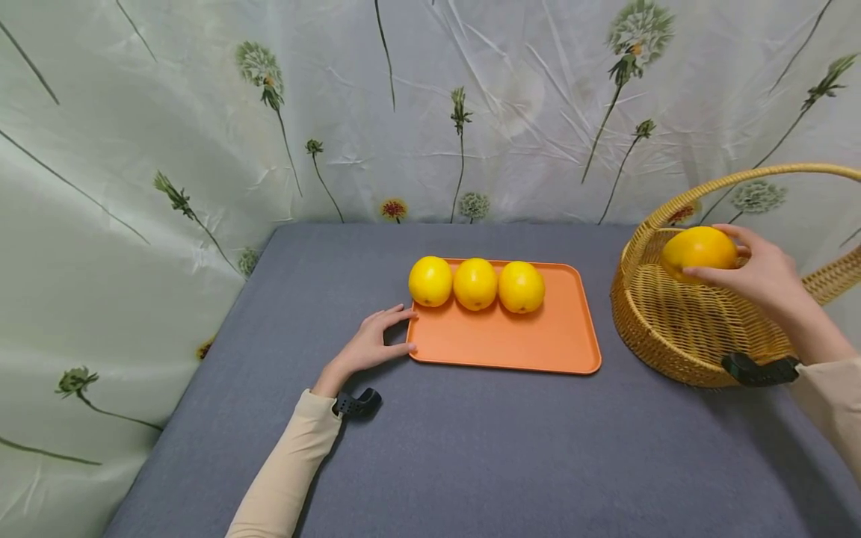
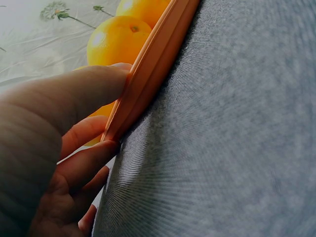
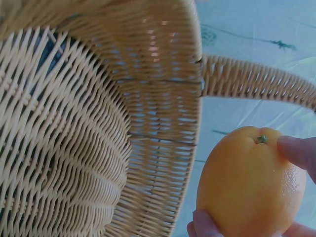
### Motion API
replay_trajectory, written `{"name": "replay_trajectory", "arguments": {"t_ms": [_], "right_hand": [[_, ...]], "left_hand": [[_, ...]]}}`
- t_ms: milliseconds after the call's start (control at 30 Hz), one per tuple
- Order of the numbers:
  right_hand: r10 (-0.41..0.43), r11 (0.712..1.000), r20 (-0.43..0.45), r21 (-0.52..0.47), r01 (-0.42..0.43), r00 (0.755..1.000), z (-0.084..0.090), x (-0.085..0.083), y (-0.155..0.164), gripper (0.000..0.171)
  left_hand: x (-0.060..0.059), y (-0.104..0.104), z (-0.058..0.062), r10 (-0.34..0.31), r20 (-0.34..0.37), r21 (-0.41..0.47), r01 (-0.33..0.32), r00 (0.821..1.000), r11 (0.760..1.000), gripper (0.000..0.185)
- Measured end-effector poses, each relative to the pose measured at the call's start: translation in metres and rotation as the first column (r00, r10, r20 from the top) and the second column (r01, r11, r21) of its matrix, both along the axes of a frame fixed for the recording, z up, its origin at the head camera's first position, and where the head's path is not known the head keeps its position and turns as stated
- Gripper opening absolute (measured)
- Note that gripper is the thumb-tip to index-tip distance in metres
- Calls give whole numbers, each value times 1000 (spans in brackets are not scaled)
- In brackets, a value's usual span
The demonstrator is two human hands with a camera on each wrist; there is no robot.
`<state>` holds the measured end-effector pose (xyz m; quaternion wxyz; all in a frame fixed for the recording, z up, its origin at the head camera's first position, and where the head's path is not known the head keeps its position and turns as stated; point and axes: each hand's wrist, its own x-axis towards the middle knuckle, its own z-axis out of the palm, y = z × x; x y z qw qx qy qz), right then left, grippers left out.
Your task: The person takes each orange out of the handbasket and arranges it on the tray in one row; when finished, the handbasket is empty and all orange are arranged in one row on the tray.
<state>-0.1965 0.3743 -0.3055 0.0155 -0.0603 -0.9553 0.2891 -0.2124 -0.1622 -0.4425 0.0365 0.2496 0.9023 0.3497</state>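
In the head view my right hand grips an orange between thumb and fingers, over the wicker basket. The right wrist view shows this orange, its green stem end visible, beside the basket's woven rim. My left hand touches the left edge of a shallow orange tray, thumb and fingertips spread along the rim. Three oranges sit in a row along the tray's far side. The left wrist view has the thumb against the tray rim.
Grey cloth covers the table. A pale curtain printed with dandelions hangs behind it and along the left. The basket's tall arched handle rises at the right. Black wrist straps are on both arms.
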Motion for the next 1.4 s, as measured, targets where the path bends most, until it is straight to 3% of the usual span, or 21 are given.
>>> {"name": "replay_trajectory", "arguments": {"t_ms": [500, 700, 1067, 1233, 1400], "right_hand": [[46, 999, -18, -12, -46, 999, 2, 22, -18, 88], [63, 996, -74, -56, -67, 995, 2, 31, -24, 80], [134, 974, -141, -166, -156, 981, 4, 42, -42, 82], [175, 957, -139, -208, -201, 975, 1, 43, -52, 80], [200, 960, -125, -175, -220, 972, -1, 38, -64, 82]], "left_hand": [[1, -1, -3, 3, 0, 4, -3, 1000, 1000, 59], [2, 0, -3, 5, 3, 1, -5, 1000, 1000, 58], [1, 0, -2, 0, -3, 0, 0, 1000, 1000, 59], [1, 0, -1, 1, -11, 9, -1, 1000, 1000, 59], [1, 0, 1, 0, -9, 4, 0, 1000, 1000, 59]]}}
